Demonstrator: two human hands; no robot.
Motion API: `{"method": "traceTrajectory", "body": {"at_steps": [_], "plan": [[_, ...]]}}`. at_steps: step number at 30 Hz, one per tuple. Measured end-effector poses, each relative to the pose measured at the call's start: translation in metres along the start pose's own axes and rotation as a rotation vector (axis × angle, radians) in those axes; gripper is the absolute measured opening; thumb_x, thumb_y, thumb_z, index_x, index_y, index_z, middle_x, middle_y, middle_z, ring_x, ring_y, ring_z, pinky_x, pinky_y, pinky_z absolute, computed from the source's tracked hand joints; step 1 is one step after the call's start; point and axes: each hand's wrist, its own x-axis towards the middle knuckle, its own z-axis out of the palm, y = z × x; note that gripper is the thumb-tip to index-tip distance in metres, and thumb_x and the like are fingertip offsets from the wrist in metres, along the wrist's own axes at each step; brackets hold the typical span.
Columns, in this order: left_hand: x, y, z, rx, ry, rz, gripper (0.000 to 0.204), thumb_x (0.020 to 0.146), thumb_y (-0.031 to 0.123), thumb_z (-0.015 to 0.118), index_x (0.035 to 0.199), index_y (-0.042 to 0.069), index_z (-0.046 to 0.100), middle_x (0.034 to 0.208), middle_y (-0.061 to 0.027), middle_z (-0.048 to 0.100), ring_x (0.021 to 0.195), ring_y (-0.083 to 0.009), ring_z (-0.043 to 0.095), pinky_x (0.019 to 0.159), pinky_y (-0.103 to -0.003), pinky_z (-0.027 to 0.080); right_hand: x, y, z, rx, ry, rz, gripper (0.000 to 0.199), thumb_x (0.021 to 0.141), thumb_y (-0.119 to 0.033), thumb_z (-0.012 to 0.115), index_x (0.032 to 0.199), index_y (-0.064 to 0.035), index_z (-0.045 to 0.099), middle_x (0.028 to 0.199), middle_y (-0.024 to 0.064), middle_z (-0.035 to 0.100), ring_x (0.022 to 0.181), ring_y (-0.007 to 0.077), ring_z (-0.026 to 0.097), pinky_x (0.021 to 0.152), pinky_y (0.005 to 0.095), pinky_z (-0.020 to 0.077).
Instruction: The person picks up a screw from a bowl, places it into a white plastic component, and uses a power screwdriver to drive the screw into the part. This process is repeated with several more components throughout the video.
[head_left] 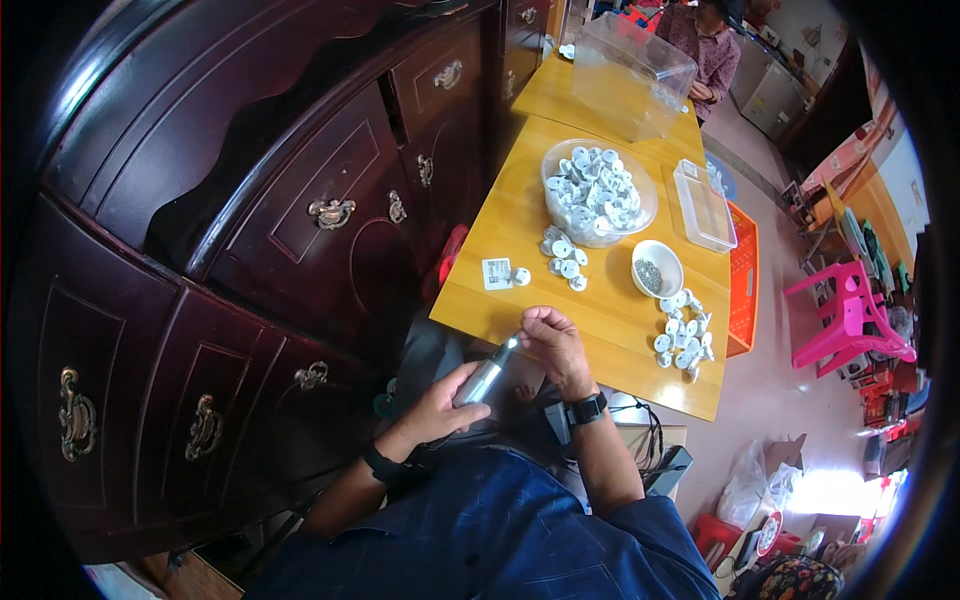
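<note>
My left hand point(440, 408) is wrapped around a silver cylindrical tool with a narrow tip, which looks like an electric screwdriver point(484, 380). The tool tilts up and to the right, just off the table's near edge. At its tip, my right hand point(556, 350) has its thumb and fingers pinched together; what they hold, if anything, is too small to make out. Ahead of the hands, one small white round plastic part point(521, 277) sits beside a white printed label point(496, 274). To the right stands a white bowl point(658, 250) of tiny metal pieces, probably screws.
The yellow table point(600, 335) carries a large clear bowl point(598, 240) heaped with white parts. Loose parts point(686, 335) lie at its right edge. Beyond are a clear tray point(708, 215) and a clear box point(630, 85). Dark cabinets point(300, 200) stand left. A person point(700, 45) is at the far end.
</note>
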Motion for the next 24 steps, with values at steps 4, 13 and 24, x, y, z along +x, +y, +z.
{"method": "traceTrajectory", "body": {"at_steps": [4, 13, 24], "plan": [[0.000, -0.004, -0.003, -0.101, -0.029, 0.000, 0.063, 0.090, 0.013, 0.073, 0.144, 0.005, 0.042, 0.088, -0.0009, 0.058, 0.063, -0.0053, 0.055, 0.056, -0.020, 0.048, 0.000, 0.002, -0.001, 0.079, -0.077, -0.007, 0.009, 0.094, -0.002, 0.065, 0.102, -0.0054, 0.068, 0.090, 0.0017, 0.068, 0.078, 0.0115, 0.066, 0.072, 0.0241, 0.0561], [-0.001, 0.000, -0.003, -0.042, -0.002, 0.023, 0.065, 0.089, 0.014, 0.073, 0.145, 0.005, 0.041, 0.090, -0.0013, 0.057, 0.062, -0.0050, 0.055, 0.055, -0.020, 0.048, 0.002, 0.004, 0.002, 0.109, -0.073, 0.018, 0.008, 0.095, -0.003, 0.064, 0.102, -0.0048, 0.068, 0.089, 0.0021, 0.067, 0.077, 0.0125, 0.064, 0.072, 0.0248, 0.0545], [-0.002, -0.001, 0.004, 0.419, 0.209, 0.154, 0.065, 0.084, 0.013, 0.075, 0.142, 0.003, 0.047, 0.122, -0.0163, 0.066, 0.116, -0.0267, 0.063, 0.099, -0.039, 0.047, 0.000, 0.002, 0.008, 0.038, -0.008, 0.069, 0.010, 0.096, -0.003, 0.063, 0.104, -0.0052, 0.067, 0.087, 0.0022, 0.067, 0.075, 0.0107, 0.065, 0.070, 0.0238, 0.0561]]}}
